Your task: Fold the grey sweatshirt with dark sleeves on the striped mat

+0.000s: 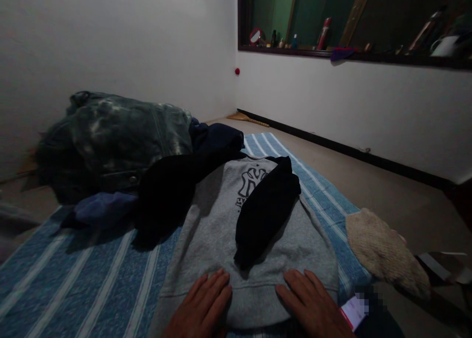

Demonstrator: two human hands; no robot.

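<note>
A grey sweatshirt (221,230) with black sleeves and a white-and-black emblem lies flat on a blue striped mat (92,274). One black sleeve (265,210) is folded across its front. My left hand (201,306) rests flat on the sweatshirt's near hem, fingers stretched out. Beside it, my right hand (311,303) lies flat on the same hem, fingers extended. Neither hand holds anything.
A heap of dark clothes (110,141), with tie-dye denim on top, sits at the mat's far left. A beige fuzzy cloth (383,252) lies off the mat's right edge. White walls enclose the corner; a shelf (332,52) with bottles runs along the right wall.
</note>
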